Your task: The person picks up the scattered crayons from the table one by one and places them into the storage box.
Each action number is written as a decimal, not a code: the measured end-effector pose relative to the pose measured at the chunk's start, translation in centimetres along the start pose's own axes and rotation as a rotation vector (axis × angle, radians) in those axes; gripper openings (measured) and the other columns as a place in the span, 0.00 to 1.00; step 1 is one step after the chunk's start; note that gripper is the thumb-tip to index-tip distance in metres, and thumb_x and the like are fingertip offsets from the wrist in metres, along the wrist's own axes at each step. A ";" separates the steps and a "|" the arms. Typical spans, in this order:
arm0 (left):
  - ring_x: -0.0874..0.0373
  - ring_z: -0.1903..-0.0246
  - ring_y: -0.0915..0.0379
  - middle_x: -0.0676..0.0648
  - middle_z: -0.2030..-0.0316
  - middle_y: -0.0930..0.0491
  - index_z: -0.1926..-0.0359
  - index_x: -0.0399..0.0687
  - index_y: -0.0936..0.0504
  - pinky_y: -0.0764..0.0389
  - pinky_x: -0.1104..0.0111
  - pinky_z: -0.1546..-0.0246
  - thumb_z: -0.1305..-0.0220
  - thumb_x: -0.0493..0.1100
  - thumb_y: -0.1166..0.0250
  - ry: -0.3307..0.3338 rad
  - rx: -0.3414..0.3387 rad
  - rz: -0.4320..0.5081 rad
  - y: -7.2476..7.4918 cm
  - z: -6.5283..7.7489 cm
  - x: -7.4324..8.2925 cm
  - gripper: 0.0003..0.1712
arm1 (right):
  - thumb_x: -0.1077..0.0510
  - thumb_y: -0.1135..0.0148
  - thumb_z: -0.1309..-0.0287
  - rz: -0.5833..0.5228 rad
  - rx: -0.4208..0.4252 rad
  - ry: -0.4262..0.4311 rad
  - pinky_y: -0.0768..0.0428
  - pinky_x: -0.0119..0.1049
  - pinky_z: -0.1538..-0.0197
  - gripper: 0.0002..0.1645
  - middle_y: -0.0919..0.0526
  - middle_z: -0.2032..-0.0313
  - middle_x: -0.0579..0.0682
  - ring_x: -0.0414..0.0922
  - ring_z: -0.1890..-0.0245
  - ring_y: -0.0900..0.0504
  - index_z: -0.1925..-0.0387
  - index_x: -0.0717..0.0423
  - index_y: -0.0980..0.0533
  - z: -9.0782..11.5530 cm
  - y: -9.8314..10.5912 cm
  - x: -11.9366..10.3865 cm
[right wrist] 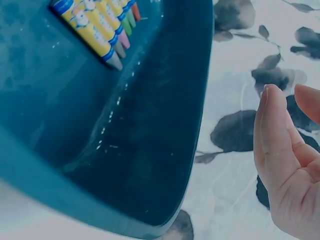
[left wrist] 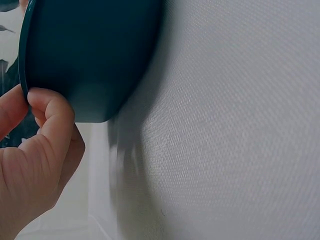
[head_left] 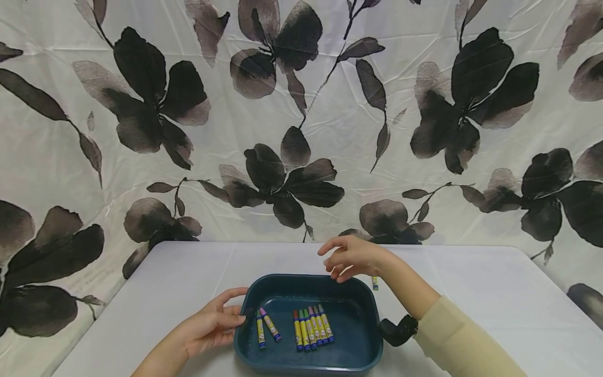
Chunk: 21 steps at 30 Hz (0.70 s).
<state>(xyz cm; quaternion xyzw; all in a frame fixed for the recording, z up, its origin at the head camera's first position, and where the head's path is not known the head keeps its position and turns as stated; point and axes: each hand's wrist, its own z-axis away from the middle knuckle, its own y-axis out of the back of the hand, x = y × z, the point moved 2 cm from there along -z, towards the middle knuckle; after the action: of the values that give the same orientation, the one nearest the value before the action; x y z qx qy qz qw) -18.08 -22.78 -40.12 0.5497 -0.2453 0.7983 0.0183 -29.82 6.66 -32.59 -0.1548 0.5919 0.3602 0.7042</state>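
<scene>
A dark teal plastic tray [head_left: 350, 340] stands on the white table. My left hand [head_left: 214, 322] grips its left rim; in the left wrist view the thumb and a finger of the hand [left wrist: 42, 145] pinch the edge. Inside lie several crayons [head_left: 312, 327] side by side in yellow wrappers, and two more crayons [head_left: 270, 324] apart at the left. Over the far right rim my right hand [head_left: 355, 256] hovers with loosely bent fingers, holding nothing. In the right wrist view the hand [right wrist: 290, 155] is beside the tray [right wrist: 145, 165], apart from it.
Another crayon [head_left: 375, 283] lies on the table [head_left: 471, 293] behind the tray's right corner, partly hidden by the right forearm. A black curved object [head_left: 398, 331] is by the right sleeve, next to the tray. A floral cloth [head_left: 292, 120] hangs behind the table.
</scene>
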 end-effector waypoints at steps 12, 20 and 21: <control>0.55 0.60 0.25 0.42 0.57 0.26 0.31 0.43 0.55 0.21 0.65 0.59 0.39 0.27 0.46 -0.003 -0.003 0.000 0.0 0.0 -0.1 0.39 | 0.65 0.41 0.45 0.013 0.050 -0.019 0.19 0.38 0.66 0.22 0.21 0.69 0.56 0.45 0.73 0.20 0.47 0.66 0.31 0.9 1.6 1.8; 0.55 0.61 0.25 0.42 0.58 0.27 0.31 0.43 0.55 0.21 0.65 0.60 0.39 0.27 0.45 -0.003 0.009 -0.001 -0.2 0.1 0.0 0.40 | 0.65 0.40 0.46 0.021 0.101 -0.037 0.19 0.38 0.66 0.23 0.21 0.68 0.57 0.45 0.73 0.20 0.47 0.66 0.31 1.8 2.8 2.8; 0.55 0.61 0.25 0.42 0.58 0.27 0.31 0.43 0.55 0.21 0.66 0.60 0.39 0.27 0.45 -0.002 0.008 0.001 -0.2 0.1 0.0 0.40 | 0.65 0.40 0.46 0.021 0.106 -0.040 0.19 0.38 0.66 0.23 0.21 0.68 0.58 0.45 0.73 0.20 0.47 0.66 0.30 1.9 2.9 3.0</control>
<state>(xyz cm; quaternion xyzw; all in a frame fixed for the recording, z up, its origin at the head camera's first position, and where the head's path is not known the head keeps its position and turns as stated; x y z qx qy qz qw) -17.98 -22.67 -40.02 0.5505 -0.2426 0.7986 0.0155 -30.32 10.84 -34.31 -0.1041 0.5975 0.3386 0.7194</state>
